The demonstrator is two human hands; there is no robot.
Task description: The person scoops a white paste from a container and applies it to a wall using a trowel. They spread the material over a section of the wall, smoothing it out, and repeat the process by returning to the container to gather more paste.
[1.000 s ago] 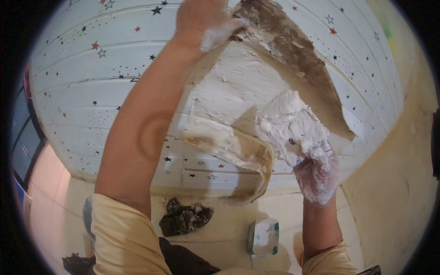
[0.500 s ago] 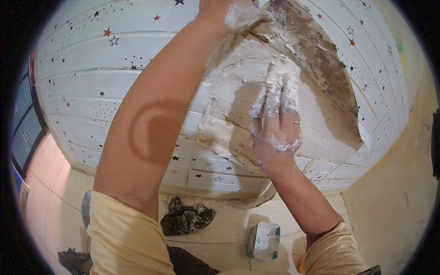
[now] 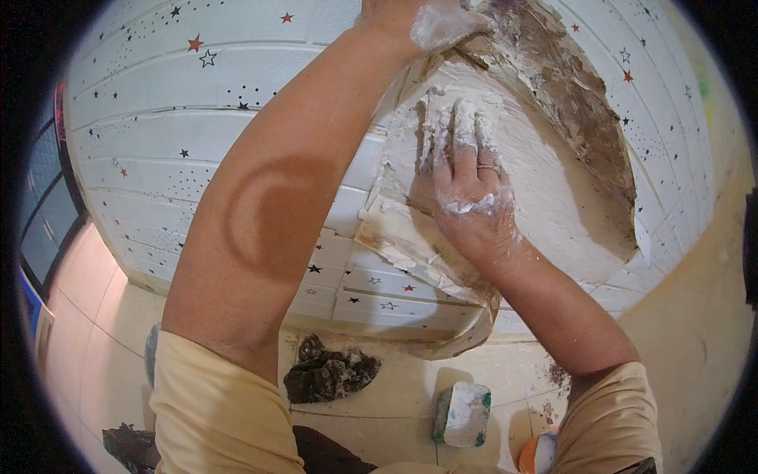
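Note:
My right hand (image 3: 474,186), coated with white paste, lies flat with its fingers stretched out on a paste-covered patch (image 3: 553,197). Torn brown-and-white layers (image 3: 600,134) edge this patch on the upper right. Below the hand, a loose flap (image 3: 414,253) of the same layered material hangs with a ragged edge. At the top of the view, my left hand (image 3: 442,25) rests at the patch's upper edge, white paste on its thumb side. Its fingers are cut off by the frame, so what they hold is hidden. A thin dark strip (image 3: 471,57) sits just under its thumb.
White brick-patterned panelling (image 3: 197,134) with red and black stars surrounds the patch. On the tiled floor lie a crumpled dark bag (image 3: 328,375) with pale residue, a rectangular tub (image 3: 463,415) of white paste and an orange-and-white item (image 3: 538,454). A dark-framed window (image 3: 47,213) is at left.
My right hand has slid left across the paste, its fingers a little more apart. The left hand stays at the upper edge while the whole view shifts slightly.

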